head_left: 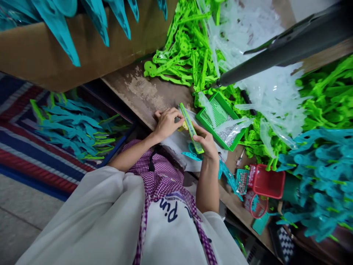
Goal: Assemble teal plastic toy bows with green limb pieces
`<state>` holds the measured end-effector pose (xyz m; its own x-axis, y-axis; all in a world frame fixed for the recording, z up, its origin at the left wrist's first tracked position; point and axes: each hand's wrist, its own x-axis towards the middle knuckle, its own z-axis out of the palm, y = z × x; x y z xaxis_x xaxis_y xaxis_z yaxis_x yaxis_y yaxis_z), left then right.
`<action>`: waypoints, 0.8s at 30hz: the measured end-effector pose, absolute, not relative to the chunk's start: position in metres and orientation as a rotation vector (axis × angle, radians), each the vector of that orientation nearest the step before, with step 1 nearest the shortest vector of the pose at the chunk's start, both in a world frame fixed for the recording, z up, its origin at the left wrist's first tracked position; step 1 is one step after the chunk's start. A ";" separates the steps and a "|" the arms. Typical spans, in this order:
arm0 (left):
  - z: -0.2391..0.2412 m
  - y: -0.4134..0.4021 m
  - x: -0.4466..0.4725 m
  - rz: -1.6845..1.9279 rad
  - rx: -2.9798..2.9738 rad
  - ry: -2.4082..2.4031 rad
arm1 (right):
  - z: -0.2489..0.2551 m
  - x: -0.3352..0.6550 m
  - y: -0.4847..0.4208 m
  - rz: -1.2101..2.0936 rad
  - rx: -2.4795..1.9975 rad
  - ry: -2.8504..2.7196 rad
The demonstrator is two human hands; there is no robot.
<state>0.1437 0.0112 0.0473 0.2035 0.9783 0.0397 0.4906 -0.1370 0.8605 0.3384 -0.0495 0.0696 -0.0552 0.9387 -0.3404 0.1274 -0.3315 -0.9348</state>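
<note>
My right hand [206, 142] is closed around a long, narrow lime-green plastic part [191, 129], its thumb lying on the near end. The part is tilted, its far end pointing up and left. To its left, my left hand [168, 123] has thumb and fingertips pinched together beside the part; anything between them is too small to make out. A small yellowish piece [182, 127] shows between the left fingertips and the green part. Under both hands lies a pale sheet [173, 145] at the bench edge, with a turquoise plastic part [191, 156] on it.
A green basket [233, 144] holds small metal pieces and clear plastic strips. Behind it lie heaped lime-green parts [190, 55] and translucent parts [264, 88]. A dark rod [256, 59] slants in from upper right. Turquoise parts [322, 176] and a red basket [268, 182] stand right; a cardboard box [110, 48] stands left.
</note>
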 end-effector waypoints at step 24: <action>0.060 0.004 0.130 0.912 1.790 1.506 | 0.076 0.341 -0.051 1.495 -1.528 -1.132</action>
